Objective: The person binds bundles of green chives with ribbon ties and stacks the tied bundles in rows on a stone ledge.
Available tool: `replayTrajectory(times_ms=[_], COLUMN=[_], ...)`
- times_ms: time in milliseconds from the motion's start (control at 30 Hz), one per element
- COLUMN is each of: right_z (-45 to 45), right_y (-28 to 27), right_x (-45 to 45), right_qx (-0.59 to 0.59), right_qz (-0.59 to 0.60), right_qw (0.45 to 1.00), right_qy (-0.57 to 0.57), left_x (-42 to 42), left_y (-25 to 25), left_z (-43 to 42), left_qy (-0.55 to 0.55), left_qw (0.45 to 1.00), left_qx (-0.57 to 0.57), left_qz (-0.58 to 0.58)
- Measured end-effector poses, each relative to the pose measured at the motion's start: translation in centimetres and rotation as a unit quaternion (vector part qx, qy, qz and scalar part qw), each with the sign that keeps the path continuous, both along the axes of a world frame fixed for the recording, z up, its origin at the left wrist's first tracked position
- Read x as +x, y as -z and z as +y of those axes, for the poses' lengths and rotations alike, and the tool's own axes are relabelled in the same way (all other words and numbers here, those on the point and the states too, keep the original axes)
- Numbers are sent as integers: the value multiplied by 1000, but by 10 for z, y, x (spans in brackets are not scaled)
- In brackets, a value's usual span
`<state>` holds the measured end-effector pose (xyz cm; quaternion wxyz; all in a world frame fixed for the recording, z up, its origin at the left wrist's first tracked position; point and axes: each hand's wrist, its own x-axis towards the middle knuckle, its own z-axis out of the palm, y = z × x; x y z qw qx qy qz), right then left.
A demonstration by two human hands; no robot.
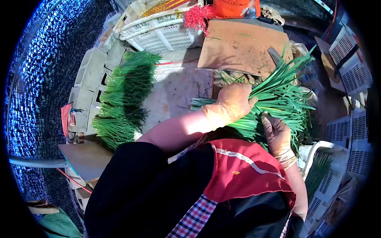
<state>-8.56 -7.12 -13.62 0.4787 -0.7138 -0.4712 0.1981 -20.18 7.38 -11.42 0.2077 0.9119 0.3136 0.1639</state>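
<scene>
A large loose heap of garlic chives (283, 101) lies in front of me on the right, its long green leaves fanning out to the right. My left hand (230, 104), in a tan glove, is closed over a bunch of them, and pale stem ends (198, 103) stick out on its left. My right hand (276, 135), also gloved, pinches leaves at the near side of the heap, with thumb and fingertips together. On the left of the board stands a long row of bundled chives (127, 95).
Behind the board is a white plastic crate (166, 33) with red string (198, 16) beside it. A knife (274, 55) rests on a brown board (238, 43). More crates (345, 47) stand at the right, one near me holding greens (319, 170).
</scene>
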Motion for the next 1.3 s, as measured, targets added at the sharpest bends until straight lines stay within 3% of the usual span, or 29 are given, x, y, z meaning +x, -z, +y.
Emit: replayTrajectory(times_ms=[100,133,233,267,400,633,700,833,900,967,1100,1167,1200,1300], right_z=[-1,2,7,11,5,7,7,8,6,5,4,16,23,22], right_y=[-17,-16,-29,-22,-7,-28,-27,-16,-25,-50,-84,-75,-65,-54], right_x=[-2,-1,-1,4,41,32,36,46,48,34,8,8,12,21], right_qx=[-10,60,46,130,8,-190,-140,-74,-69,-111,2,21,0,64], right_qz=[-264,-285,-289,-279,-124,-137,-123,-201,-337,-377,-244,-27,183,505], right_qw=[964,956,956,951,985,964,978,976,939,920,963,987,970,844], right_qy=[-9,-30,-28,19,122,129,93,36,-2,-1,-112,-155,-158,-172], left_x=[0,0,-1,-1,-2,-3,-2,-2,-1,-1,-1,5,8,18], left_y=[4,3,2,1,2,6,7,-1,-3,-2,-8,-12,-11,-11], left_z=[2,3,4,2,3,2,2,2,1,2,9,11,14,21], left_qy=[-6,-9,-9,-11,-8,-10,-4,-2,-9,-16,5,-18,-14,-14], left_qw=[1000,1000,1000,1000,1000,1000,1000,1000,1000,999,999,999,999,996], left_qx=[0,-8,-2,2,-5,4,25,3,5,9,-23,-37,-13,-39], left_qz=[-11,-13,-15,-5,0,-23,-12,17,24,29,-24,-24,-35,-82])
